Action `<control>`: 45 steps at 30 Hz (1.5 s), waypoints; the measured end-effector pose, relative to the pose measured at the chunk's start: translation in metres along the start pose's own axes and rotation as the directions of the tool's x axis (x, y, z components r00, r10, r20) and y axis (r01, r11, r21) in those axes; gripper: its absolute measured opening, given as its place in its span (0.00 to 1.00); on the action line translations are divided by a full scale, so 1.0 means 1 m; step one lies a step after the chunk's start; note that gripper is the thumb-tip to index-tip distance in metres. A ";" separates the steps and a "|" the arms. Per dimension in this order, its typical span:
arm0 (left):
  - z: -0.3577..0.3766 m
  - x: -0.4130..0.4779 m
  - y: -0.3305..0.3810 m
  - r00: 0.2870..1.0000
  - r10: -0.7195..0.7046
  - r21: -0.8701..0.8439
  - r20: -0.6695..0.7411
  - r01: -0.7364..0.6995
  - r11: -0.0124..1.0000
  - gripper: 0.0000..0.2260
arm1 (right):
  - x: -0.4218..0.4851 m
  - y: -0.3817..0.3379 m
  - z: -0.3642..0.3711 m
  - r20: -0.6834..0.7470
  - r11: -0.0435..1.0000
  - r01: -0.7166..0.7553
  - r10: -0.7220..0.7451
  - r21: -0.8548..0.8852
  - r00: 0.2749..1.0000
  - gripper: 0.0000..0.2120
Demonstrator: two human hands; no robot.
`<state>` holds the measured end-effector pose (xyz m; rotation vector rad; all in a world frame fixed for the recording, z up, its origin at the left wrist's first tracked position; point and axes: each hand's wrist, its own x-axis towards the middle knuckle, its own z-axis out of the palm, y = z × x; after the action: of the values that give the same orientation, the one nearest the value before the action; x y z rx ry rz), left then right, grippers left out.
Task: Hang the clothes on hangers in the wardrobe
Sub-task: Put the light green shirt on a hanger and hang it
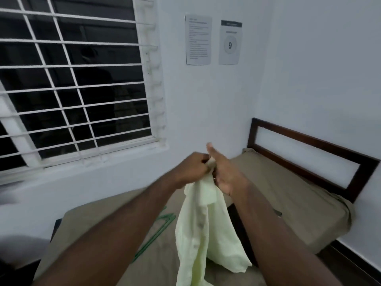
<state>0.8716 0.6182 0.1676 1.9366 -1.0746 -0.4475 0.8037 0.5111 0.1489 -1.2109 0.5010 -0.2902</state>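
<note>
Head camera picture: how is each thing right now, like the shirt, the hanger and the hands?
Shirt: held up by its top, hanging loose over the bed.
Left hand: grips the shirt's top.
Right hand: at the shirt's top, thumb up; grip unclear.
Hanger: lying on the bed, empty.
Bed: covered with a brown sheet.
Window: barred, dark outside.

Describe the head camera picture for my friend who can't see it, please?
A person's left hand and right hand hold up a pale green garment by its top over a tan-sheeted bed. A green hanger lies on the bed beside it; behind are a barred window and two papers on the wall.
</note>
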 end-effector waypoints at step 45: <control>-0.245 0.021 0.099 0.954 -0.289 0.693 -0.081 0.262 0.671 0.28 | 0.001 -0.250 -0.045 0.139 -0.199 0.058 -0.425 -0.978 0.894 0.13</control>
<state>0.9905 0.6996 0.3898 2.8109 -1.0603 -0.2418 0.7942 0.3904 0.3723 -3.0069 0.7230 -0.4078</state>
